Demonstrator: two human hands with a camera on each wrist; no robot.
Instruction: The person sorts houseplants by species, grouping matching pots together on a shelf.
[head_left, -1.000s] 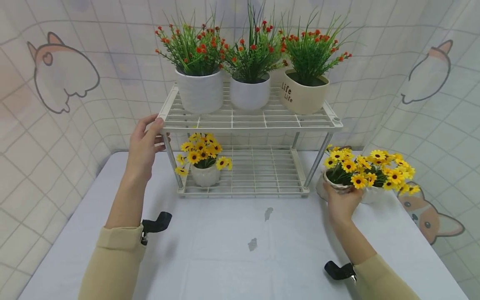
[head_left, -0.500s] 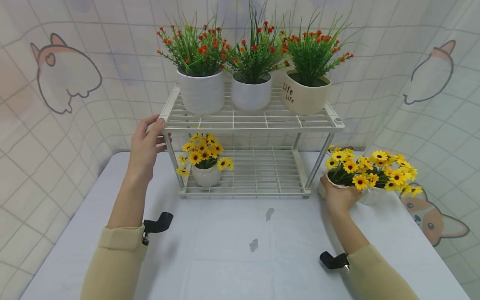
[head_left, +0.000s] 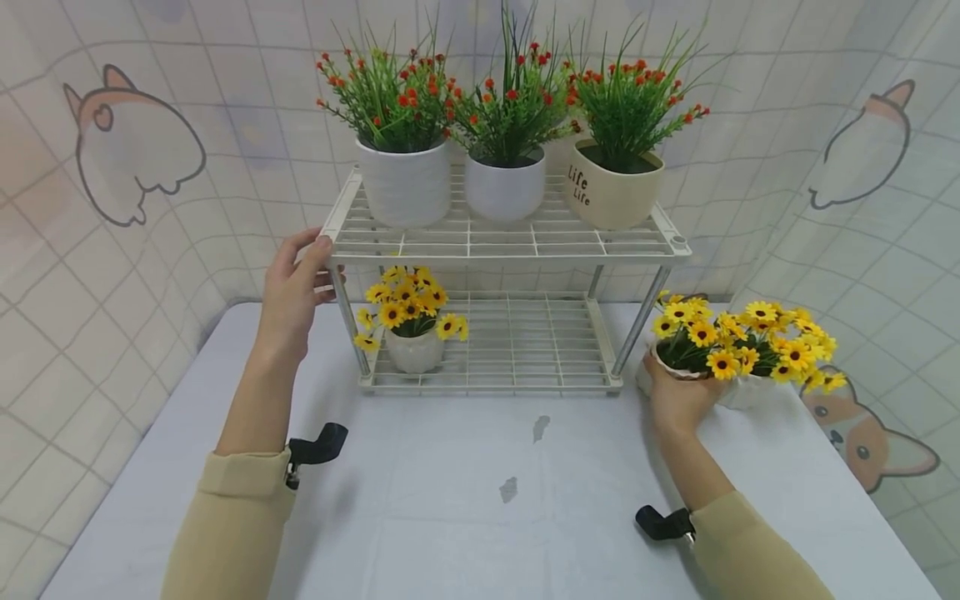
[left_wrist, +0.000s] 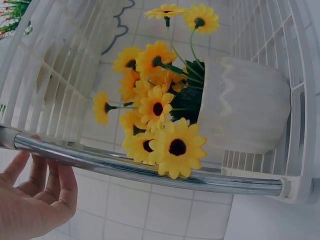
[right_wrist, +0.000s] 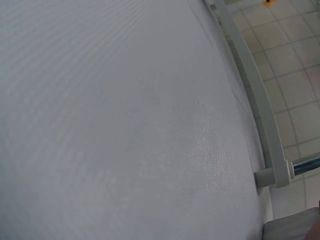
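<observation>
A white two-tier wire rack (head_left: 502, 242) stands on the table. My left hand (head_left: 296, 287) is at its top left corner, fingers fairly straight, fingertips on the shelf edge above the chrome post (left_wrist: 150, 172). In the left wrist view the left hand (left_wrist: 35, 200) lies loosely open beside that post. My right hand (head_left: 678, 400) grips a white pot of yellow flowers (head_left: 701, 337) standing on the table just right of the rack. A second pot of yellow flowers (head_left: 750, 390) sits close behind it. Another yellow-flower pot (head_left: 411, 350) stands on the lower shelf at the left.
Three pots of red-flowered plants (head_left: 401, 183) (head_left: 504, 185) (head_left: 611, 196) fill the top shelf. The lower shelf (head_left: 525, 350) is bare right of its pot. The white table (right_wrist: 125, 125) carries two small marks (head_left: 508, 489). Patterned curtain walls enclose the back and sides.
The right hand and its pot have shifted very slightly toward the rack. The left hand has stayed at the corner.
</observation>
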